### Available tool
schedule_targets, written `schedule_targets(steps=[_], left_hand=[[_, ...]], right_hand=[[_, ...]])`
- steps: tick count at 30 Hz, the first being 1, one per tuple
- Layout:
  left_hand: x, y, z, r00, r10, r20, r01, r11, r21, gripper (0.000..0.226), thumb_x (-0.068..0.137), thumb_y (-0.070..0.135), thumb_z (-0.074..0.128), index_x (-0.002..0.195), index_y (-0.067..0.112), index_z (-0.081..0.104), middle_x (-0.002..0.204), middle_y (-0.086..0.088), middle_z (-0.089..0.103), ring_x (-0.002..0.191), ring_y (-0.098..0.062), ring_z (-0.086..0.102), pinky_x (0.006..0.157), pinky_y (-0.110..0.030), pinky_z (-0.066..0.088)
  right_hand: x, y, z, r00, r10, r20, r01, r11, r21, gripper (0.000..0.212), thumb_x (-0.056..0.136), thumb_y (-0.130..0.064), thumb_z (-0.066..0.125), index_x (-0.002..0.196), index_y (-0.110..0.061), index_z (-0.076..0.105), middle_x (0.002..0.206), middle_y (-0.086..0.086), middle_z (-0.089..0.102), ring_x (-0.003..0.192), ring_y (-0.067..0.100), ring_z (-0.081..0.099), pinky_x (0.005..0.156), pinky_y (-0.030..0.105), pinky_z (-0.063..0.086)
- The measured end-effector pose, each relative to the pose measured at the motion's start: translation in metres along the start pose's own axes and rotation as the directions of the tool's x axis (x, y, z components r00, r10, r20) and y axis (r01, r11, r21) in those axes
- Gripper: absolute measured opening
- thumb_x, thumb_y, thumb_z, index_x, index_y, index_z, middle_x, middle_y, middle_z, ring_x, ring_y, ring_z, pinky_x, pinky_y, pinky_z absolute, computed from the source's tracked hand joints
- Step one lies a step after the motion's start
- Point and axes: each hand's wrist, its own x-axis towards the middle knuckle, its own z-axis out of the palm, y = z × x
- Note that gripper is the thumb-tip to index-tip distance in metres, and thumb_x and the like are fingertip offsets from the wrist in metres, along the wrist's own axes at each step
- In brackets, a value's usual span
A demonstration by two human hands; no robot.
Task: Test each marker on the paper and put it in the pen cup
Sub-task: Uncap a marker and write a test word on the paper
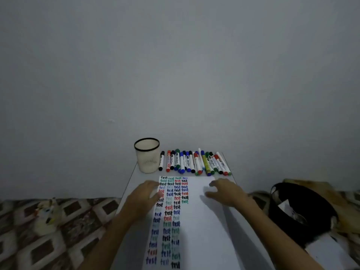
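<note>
A white sheet of paper (202, 221) lies on a small white table (132, 240), its left part covered with columns of the word "test" in black, red, blue and green. My left hand (145, 193) rests flat on the paper's upper left edge, holding nothing. Over the paper's upper right my right hand (224, 190) lies with fingers spread, also holding nothing. A cream mesh pen cup (147, 155) with a black rim stands at the table's far left. To its right lies a row of several capped markers (194, 162), with one black marker (161, 161) nearest the cup.
A plain grey wall rises right behind the table. A patterned bedspread (58, 230) with a small toy (46, 217) lies to the left. On the right sits a black round container (300, 213) with white papers beside it.
</note>
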Motion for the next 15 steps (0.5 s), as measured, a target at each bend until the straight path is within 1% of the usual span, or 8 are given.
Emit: schedule_targets(steps=[2,4,5,7,9,11,13,15], left_hand=[[-0.012,-0.009,0.011,1.000,-0.004,0.005,0.003,0.999,0.054,0.048,0.097,0.040,0.039,0.138,0.015,0.039,0.142,-0.001,0.043,0.127,-0.014,0.040,0.106,-0.030,0.029],[-0.024,-0.020,0.028,0.999,-0.008,0.052,0.002,0.992,0.129,0.058,0.094,0.050,0.027,0.142,0.017,0.032,0.147,0.000,0.036,0.134,-0.013,0.032,0.112,-0.033,0.021],[-0.027,-0.026,0.035,0.997,-0.001,0.075,-0.012,0.986,0.167,0.067,0.090,0.056,0.017,0.144,0.020,0.028,0.151,0.001,0.030,0.138,-0.012,0.025,0.114,-0.033,0.013],[-0.029,-0.036,0.044,0.998,0.023,0.062,-0.036,0.975,0.218,0.076,0.083,0.060,0.004,0.147,0.024,0.021,0.154,0.006,0.021,0.142,-0.008,0.012,0.114,-0.030,0.000],[-0.031,-0.039,0.044,0.999,0.033,0.041,-0.041,0.975,0.219,0.076,0.082,0.061,0.002,0.147,0.024,0.020,0.154,0.008,0.020,0.142,-0.007,0.009,0.113,-0.028,-0.004],[-0.032,-0.037,0.044,0.999,0.039,0.038,-0.045,0.980,0.195,0.078,0.082,0.061,0.003,0.147,0.024,0.021,0.154,0.008,0.021,0.142,-0.008,0.010,0.114,-0.029,-0.003],[-0.032,-0.035,0.043,0.999,0.041,0.035,-0.047,0.981,0.190,0.078,0.081,0.062,0.002,0.147,0.024,0.021,0.154,0.007,0.022,0.142,-0.009,0.011,0.115,-0.031,-0.001],[-0.031,-0.034,0.043,0.999,0.043,0.027,-0.048,0.980,0.192,0.077,0.082,0.063,0.003,0.147,0.024,0.021,0.153,0.005,0.023,0.142,-0.010,0.012,0.115,-0.032,0.000]], right_hand=[[-0.012,-0.001,0.019,0.999,0.028,-0.025,-0.029,0.999,-0.016,0.043,0.093,-0.049,0.047,0.119,-0.017,0.058,0.119,0.005,0.056,0.107,0.020,0.055,0.090,0.033,0.046],[-0.023,0.002,0.043,0.994,0.009,-0.106,-0.011,1.000,-0.020,0.034,0.091,-0.048,0.043,0.099,-0.018,0.054,0.104,0.001,0.054,0.095,0.018,0.052,0.087,0.034,0.047],[-0.025,0.004,0.051,0.991,-0.010,-0.137,0.005,0.999,-0.033,0.033,0.092,-0.048,0.041,0.101,-0.018,0.052,0.105,0.000,0.052,0.098,0.017,0.050,0.090,0.035,0.046],[-0.027,0.009,0.063,0.988,-0.029,-0.155,0.021,0.998,-0.053,0.044,0.096,-0.048,0.035,0.128,-0.018,0.046,0.132,0.005,0.047,0.122,0.022,0.043,0.106,0.040,0.036],[-0.029,0.013,0.069,0.987,-0.007,-0.161,0.002,1.000,-0.030,0.057,0.100,-0.049,0.030,0.148,-0.019,0.028,0.157,0.008,0.024,0.144,0.026,0.020,0.119,0.043,0.016],[-0.030,0.016,0.076,0.986,0.002,-0.167,-0.005,1.000,-0.017,0.062,0.100,-0.053,0.025,0.152,-0.022,0.019,0.161,0.006,0.013,0.149,0.024,0.009,0.119,0.041,0.005],[-0.030,0.018,0.077,0.979,-0.014,-0.202,0.005,0.999,-0.046,0.066,0.096,-0.058,0.020,0.151,-0.023,0.022,0.160,0.004,0.018,0.147,0.023,0.014,0.119,0.038,0.008],[-0.027,0.020,0.073,0.961,-0.045,-0.271,0.035,0.999,-0.040,0.065,0.093,-0.059,0.025,0.147,-0.024,0.032,0.153,0.003,0.032,0.140,0.021,0.028,0.114,0.036,0.019]])
